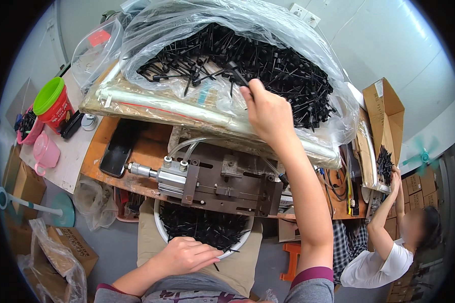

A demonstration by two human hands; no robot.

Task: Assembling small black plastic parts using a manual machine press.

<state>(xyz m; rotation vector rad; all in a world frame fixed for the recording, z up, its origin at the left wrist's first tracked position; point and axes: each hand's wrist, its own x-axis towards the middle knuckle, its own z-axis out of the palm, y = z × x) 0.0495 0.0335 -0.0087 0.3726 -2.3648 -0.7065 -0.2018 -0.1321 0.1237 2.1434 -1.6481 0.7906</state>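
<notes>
Between the thumb and forefinger of my right hand is a thin-stemmed black plastic piece, its thicker end pointing up and left. It is held over a large heap of similar black pieces on a raised board lined with clear plastic. My left hand lies at the near rim of a white basin on my lap, fingers curled together. Thin black bits stick out beside those fingers, but what they grip is hidden. More black pieces fill the basin. Between board and basin sits a metal fixture with a pneumatic cylinder.
A dark phone lies on the wooden bench, left of the cylinder. Further left stand a red bucket with a green rim and a pink cup. Cables hang at the right. Another person works there beside an open carton.
</notes>
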